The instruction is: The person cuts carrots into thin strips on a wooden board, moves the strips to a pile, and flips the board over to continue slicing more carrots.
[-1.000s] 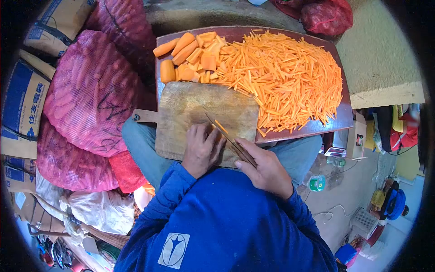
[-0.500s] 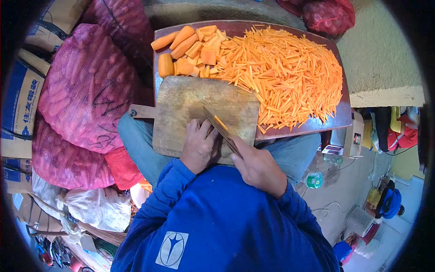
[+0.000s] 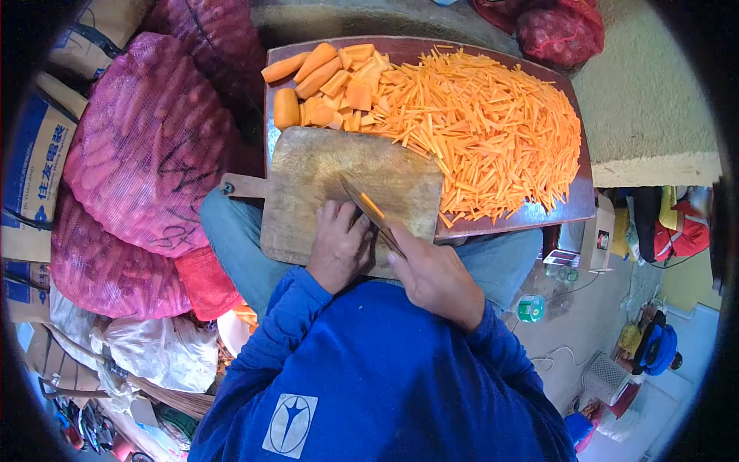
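Observation:
My right hand (image 3: 440, 276) is wrapped round the handle of a kitchen knife (image 3: 356, 194), whose blade points away from me over the wooden cutting board (image 3: 300, 173). A thin orange carrot strip (image 3: 372, 205) lies against the blade. My left hand (image 3: 339, 245) rests on the board just left of the knife, fingers curled down; whatever is under them is hidden. Beyond the board, peeled carrots (image 3: 315, 68) and cut carrot chunks (image 3: 359, 95) lie at the left of a dark red tabletop (image 3: 581, 173). A big heap of carrot strips (image 3: 493, 123) covers its right part.
The board lies across my lap, overlapping the tabletop. Pink mesh sacks (image 3: 146, 146) stack up at my left beside cardboard boxes (image 3: 38, 162). A red mesh sack (image 3: 560, 35) sits at the back right. On the floor to the right stand a green container (image 3: 530, 308) and a grey basket (image 3: 606, 377).
The knife tip has shifted slightly left and away from me. Both hands keep nearly the same place and grip; the whole view has shifted a little.

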Action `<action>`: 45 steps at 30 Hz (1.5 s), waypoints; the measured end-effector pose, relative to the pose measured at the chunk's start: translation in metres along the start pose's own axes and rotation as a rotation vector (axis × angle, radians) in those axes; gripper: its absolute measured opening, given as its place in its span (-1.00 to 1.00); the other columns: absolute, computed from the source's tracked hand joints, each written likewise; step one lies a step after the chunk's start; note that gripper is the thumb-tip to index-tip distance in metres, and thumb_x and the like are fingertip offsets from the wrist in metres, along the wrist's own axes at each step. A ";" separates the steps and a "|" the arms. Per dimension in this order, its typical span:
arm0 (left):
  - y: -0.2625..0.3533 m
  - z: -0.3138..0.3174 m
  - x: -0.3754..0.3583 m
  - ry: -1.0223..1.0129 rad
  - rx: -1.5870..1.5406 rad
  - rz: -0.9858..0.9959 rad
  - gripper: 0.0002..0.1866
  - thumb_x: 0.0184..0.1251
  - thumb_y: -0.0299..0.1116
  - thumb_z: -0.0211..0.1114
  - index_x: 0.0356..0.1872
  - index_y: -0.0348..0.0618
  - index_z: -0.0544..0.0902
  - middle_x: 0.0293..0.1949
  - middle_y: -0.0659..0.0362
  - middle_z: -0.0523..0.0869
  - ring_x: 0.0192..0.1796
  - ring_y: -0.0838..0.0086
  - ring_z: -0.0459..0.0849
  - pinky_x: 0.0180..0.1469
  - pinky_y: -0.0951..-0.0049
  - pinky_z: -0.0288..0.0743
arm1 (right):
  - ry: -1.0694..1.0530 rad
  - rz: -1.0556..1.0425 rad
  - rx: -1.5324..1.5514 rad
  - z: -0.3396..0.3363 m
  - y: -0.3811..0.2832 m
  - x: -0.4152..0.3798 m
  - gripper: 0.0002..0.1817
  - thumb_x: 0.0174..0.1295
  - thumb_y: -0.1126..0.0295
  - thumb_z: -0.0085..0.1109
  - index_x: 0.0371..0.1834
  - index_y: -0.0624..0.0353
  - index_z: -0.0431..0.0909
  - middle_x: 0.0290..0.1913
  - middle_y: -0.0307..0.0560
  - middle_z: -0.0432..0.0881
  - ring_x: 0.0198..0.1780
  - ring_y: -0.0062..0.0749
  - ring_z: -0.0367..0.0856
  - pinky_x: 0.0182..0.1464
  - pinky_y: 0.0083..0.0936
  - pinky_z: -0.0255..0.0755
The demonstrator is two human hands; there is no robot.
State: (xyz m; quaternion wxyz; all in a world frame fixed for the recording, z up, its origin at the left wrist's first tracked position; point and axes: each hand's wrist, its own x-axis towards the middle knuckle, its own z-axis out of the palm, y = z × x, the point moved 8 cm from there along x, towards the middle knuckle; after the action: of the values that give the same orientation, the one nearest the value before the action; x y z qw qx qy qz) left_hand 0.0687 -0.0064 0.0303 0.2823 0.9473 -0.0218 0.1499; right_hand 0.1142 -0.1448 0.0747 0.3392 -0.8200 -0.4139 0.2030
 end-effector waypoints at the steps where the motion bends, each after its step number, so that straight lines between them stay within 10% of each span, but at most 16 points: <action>1: 0.001 -0.001 0.000 0.021 -0.018 0.017 -0.58 0.16 -0.48 0.49 0.10 -0.22 0.76 0.09 -0.03 0.65 0.13 -0.04 0.56 0.14 -0.01 0.48 | 0.000 -0.005 -0.001 -0.002 -0.003 -0.005 -0.50 0.55 0.32 0.23 0.44 0.26 0.36 -0.21 0.36 0.77 -0.27 0.33 0.79 -0.25 0.18 0.63; 6: 0.002 -0.006 -0.004 0.062 -0.077 0.036 -0.58 0.15 -0.50 0.49 0.10 -0.22 0.75 0.09 -0.04 0.65 0.14 -0.05 0.56 0.15 -0.01 0.48 | -0.112 0.182 -0.009 0.007 0.002 -0.018 -0.45 0.53 0.36 0.22 0.52 0.27 0.39 0.02 0.43 0.75 0.01 0.42 0.75 -0.03 0.16 0.64; 12: 0.001 -0.009 -0.006 0.094 -0.080 0.056 -0.61 0.13 -0.50 0.51 0.05 -0.22 0.77 0.08 -0.04 0.66 0.13 -0.03 0.58 0.14 -0.02 0.47 | -0.007 0.020 -0.050 -0.002 -0.008 -0.011 -0.49 0.55 0.30 0.22 0.46 0.26 0.38 -0.26 0.32 0.76 -0.25 0.30 0.79 -0.24 0.12 0.65; 39: -0.003 -0.008 -0.016 0.049 -0.113 0.053 -0.55 0.04 -0.56 0.46 0.05 -0.26 0.74 -0.01 -0.01 0.64 0.05 -0.01 0.56 0.12 0.03 0.40 | -0.192 0.137 -0.033 0.019 -0.003 0.005 -0.45 0.55 0.33 0.21 0.52 0.30 0.40 0.05 0.47 0.75 0.02 0.42 0.77 0.00 0.14 0.65; 45: -0.003 -0.007 -0.021 0.097 -0.044 0.068 -0.59 0.04 -0.55 0.46 0.00 -0.28 0.73 -0.02 -0.02 0.63 0.05 0.00 0.56 0.12 0.03 0.40 | -0.107 0.079 -0.006 0.006 -0.010 -0.023 -0.50 0.59 0.28 0.15 0.46 0.30 0.33 -0.19 0.43 0.77 -0.16 0.40 0.78 -0.16 0.22 0.62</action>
State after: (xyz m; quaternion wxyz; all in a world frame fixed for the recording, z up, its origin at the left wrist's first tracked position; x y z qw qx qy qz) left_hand 0.0467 -0.0013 0.0280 0.2985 0.9312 -0.0437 0.2047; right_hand 0.0922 -0.1566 0.0788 0.3059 -0.8246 -0.3996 0.2585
